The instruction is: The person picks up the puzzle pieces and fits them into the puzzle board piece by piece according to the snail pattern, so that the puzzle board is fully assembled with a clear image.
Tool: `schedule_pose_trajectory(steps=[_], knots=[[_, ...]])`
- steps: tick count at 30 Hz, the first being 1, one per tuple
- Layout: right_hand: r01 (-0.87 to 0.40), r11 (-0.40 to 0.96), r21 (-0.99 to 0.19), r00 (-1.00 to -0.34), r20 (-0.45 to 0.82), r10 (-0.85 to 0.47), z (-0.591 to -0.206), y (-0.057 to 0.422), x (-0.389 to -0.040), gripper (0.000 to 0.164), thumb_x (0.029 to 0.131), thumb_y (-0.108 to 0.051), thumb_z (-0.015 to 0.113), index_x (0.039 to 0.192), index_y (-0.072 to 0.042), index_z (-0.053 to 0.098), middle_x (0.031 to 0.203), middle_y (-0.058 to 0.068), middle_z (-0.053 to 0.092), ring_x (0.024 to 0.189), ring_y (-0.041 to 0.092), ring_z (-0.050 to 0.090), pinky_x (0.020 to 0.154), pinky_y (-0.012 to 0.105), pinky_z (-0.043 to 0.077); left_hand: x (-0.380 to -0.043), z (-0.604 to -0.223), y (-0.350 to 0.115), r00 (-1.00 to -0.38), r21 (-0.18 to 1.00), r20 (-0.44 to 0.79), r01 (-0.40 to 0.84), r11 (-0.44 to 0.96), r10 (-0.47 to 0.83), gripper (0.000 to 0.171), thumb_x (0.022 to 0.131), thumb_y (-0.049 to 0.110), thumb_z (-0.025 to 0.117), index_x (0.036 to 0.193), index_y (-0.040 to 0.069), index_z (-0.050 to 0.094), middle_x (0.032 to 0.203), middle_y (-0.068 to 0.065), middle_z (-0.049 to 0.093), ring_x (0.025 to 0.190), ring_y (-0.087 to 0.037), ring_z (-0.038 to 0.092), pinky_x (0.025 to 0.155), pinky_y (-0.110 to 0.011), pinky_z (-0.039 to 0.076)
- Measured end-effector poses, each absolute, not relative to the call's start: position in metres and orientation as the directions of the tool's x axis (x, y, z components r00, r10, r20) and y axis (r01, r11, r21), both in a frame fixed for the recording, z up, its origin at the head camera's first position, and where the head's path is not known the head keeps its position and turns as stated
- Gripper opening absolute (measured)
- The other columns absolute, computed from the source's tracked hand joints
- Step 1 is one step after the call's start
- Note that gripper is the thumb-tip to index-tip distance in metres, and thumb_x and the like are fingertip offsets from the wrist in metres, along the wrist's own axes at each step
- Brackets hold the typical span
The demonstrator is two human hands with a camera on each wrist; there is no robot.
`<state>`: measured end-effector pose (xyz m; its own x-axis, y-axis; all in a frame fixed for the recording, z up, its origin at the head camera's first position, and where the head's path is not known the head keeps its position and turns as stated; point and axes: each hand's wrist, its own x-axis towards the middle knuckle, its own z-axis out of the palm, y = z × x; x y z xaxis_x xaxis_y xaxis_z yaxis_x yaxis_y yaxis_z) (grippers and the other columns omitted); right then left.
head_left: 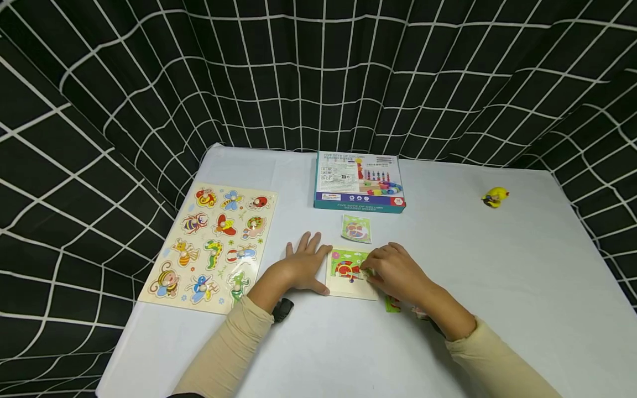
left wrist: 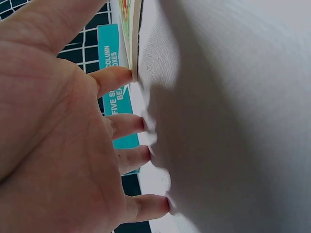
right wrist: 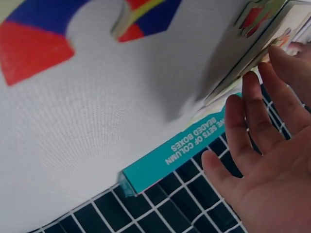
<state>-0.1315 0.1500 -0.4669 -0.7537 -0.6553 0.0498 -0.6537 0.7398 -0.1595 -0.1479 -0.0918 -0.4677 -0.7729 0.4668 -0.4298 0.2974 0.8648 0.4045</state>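
Note:
A small wooden jigsaw tray [head_left: 348, 288] lies flat before me, its upper left filled with red and green puzzle pieces [head_left: 346, 269]. My left hand [head_left: 302, 268] spreads its fingers at the tray's left side; in the left wrist view the index fingertip [left wrist: 127, 74] touches the edge and the other fingertips rest on the table. Over the tray's right side, my right hand [head_left: 400, 273] pinches a puzzle piece [head_left: 367, 272] between thumb and fingers, mostly hidden by them. Loose puzzle pieces [head_left: 392, 304] lie below the right hand, partly covered by it.
Behind the tray lies a small picture card [head_left: 356, 229], with a boxed bead set [head_left: 358, 182] farther back. A large insect peg puzzle [head_left: 209, 249] occupies the left side. A yellow toy [head_left: 495, 197] sits far right. Black gridded curtain [head_left: 298, 72] borders the table.

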Motion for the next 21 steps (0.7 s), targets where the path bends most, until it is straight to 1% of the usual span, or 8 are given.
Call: schedule_pose_trajectory(steps=[4,10,13,16,19,21], knots=[[-0.642,0.755,-0.135,-0.765,0.054,-0.641,-0.467,0.150,-0.130,0.023,0.074,-0.017,0.084,0.096,-0.017,0.077,0.097,-0.001,0.071,0.100,0.023,0.062,0.102,0.054,0.039,-0.148,-0.466,-0.091,-0.774,0.402,-0.426,0.302,0.865,0.468,0.102,0.070,0.045,0.084,0.152,0.015,0.030,0.162,-0.018,0.006,0.149,-0.039,-0.004,0.110,-0.071,0.007],[-0.622,0.769,-0.144,-0.781,0.054,-0.622,-0.468,0.150,-0.127,0.022,0.075,-0.018,0.083,0.096,-0.017,0.077,0.096,-0.002,0.072,0.096,0.022,0.063,0.098,0.051,0.042,-0.148,-0.465,-0.092,-0.773,0.403,-0.431,0.296,0.866,0.465,0.102,0.071,0.045,0.084,0.152,0.016,0.030,0.162,-0.017,0.006,0.149,-0.039,-0.004,0.110,-0.071,0.007],[-0.603,0.773,-0.195,-0.790,0.012,-0.613,-0.466,0.154,-0.125,0.025,0.077,-0.019,0.082,0.101,-0.015,0.076,0.100,-0.001,0.073,0.100,0.022,0.064,0.098,0.054,0.041,-0.147,-0.466,-0.092,-0.772,0.403,-0.431,0.297,0.866,0.466,0.102,0.071,0.045,0.084,0.152,0.016,0.030,0.162,-0.017,0.006,0.149,-0.039,-0.004,0.110,-0.071,0.007],[-0.573,0.765,-0.293,-0.791,-0.048,-0.610,-0.460,0.161,-0.120,0.030,0.077,-0.020,0.081,0.106,-0.013,0.074,0.105,-0.001,0.072,0.106,0.023,0.063,0.101,0.057,0.038,-0.147,-0.466,-0.091,-0.773,0.405,-0.430,0.297,0.865,0.467,0.101,0.070,0.045,0.084,0.151,0.016,0.031,0.162,-0.017,0.007,0.149,-0.039,-0.003,0.110,-0.070,0.008],[-0.541,0.746,-0.387,-0.784,-0.089,-0.614,-0.454,0.171,-0.114,0.033,0.079,-0.022,0.080,0.109,-0.012,0.073,0.110,-0.001,0.071,0.110,0.022,0.062,0.102,0.055,0.038,-0.147,-0.467,-0.091,-0.773,0.403,-0.429,0.298,0.865,0.466,0.101,0.070,0.045,0.084,0.151,0.016,0.031,0.162,-0.017,0.007,0.149,-0.039,-0.002,0.111,-0.070,0.008],[-0.533,0.742,-0.406,-0.780,-0.105,-0.617,-0.452,0.177,-0.110,0.032,0.080,-0.023,0.079,0.109,-0.013,0.072,0.111,-0.002,0.070,0.111,0.022,0.061,0.101,0.053,0.039,-0.147,-0.467,-0.091,-0.773,0.400,-0.430,0.299,0.866,0.465,0.101,0.071,0.045,0.084,0.151,0.016,0.031,0.162,-0.017,0.007,0.149,-0.039,-0.002,0.111,-0.070,0.009]])
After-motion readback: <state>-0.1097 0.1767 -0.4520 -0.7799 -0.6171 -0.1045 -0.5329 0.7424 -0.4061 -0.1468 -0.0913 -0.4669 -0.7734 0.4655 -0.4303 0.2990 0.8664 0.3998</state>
